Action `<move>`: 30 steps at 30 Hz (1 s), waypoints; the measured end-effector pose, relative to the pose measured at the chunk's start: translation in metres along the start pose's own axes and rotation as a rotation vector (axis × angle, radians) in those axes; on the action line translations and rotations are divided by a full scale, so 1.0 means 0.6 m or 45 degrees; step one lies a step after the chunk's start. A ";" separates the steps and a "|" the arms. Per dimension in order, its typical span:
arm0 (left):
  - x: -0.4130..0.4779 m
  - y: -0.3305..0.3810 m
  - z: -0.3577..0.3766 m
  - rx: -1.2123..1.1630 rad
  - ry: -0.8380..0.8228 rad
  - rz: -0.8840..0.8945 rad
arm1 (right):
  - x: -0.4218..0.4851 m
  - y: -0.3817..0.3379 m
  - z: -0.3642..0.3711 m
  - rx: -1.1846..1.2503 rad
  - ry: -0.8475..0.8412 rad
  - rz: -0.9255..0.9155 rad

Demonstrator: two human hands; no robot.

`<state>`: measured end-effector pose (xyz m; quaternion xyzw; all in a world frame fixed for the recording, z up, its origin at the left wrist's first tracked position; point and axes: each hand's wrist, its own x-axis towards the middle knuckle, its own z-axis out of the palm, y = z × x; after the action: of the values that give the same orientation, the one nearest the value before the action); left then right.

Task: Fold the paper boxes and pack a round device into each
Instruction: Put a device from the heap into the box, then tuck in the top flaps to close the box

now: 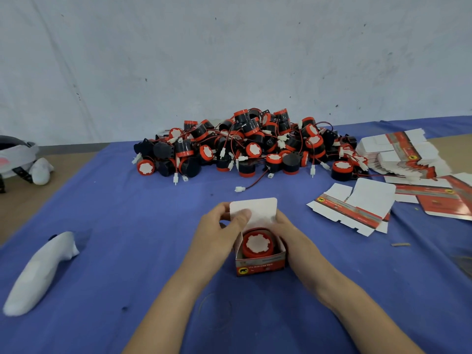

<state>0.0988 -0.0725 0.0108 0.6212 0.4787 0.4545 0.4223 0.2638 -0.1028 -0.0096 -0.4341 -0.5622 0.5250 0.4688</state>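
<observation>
Gripping the folded paper box (260,264) by its side with the right hand (288,233), round device (256,245) seated inside. Pinching the upright lid flap (252,208) with the left hand (219,226); not yet tucked. Much left, judging by the device heap (245,146) beyond both hands and flat box blanks (357,208) rightward.

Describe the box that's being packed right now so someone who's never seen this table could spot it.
On the blue cloth, find the left hand and right hand meeting near the front middle. Between them stands a small red box, white lid flap up, with a round red device inside. The other boxes, to the right, lie flat and unfolded.
</observation>
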 end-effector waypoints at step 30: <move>-0.014 -0.031 -0.018 0.268 -0.057 0.118 | 0.002 0.017 -0.030 -0.422 0.285 -0.165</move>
<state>0.0832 -0.0764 -0.0062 0.6936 0.4850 0.4067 0.3441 0.2814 -0.0975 -0.0193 -0.5240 -0.6121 0.3425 0.4831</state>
